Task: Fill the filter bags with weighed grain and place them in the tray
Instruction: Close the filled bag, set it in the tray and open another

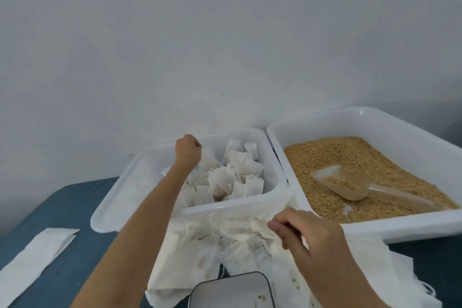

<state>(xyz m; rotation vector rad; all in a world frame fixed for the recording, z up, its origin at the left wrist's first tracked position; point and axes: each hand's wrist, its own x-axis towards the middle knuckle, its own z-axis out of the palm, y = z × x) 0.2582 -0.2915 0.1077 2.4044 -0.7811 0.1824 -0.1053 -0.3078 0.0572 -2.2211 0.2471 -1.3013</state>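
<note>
1. Paper-thin empty filter bags (240, 237) lie heaped on the blue tabletop (75, 207), and the right hand (307, 240) reaches into them with fingers curled, apparently pinching the edge of one bag.
2. Over the tray (155, 165), the left hand (188, 150) is curled at the back-left corner; it seems to hold a filled bag, though its fingers face away and I cannot tell for sure.
3. Filled filter bags (237, 175) crowd the right half of that tray, most standing upright.
4. Just to the right, a second tray holds the grain (375, 162), with a clear plastic scoop (350, 186) resting in it, partly loaded.
5. Near the bottom edge sits the scale (231, 290), a few stray kernels on its platform.
6. Risks, as I judge them: the drawstrings tangle, so the right hand may lift several bags together; a dropped bag could topple its neighbours and spill grain; kernels left on the scale would skew the next weighing.
</note>
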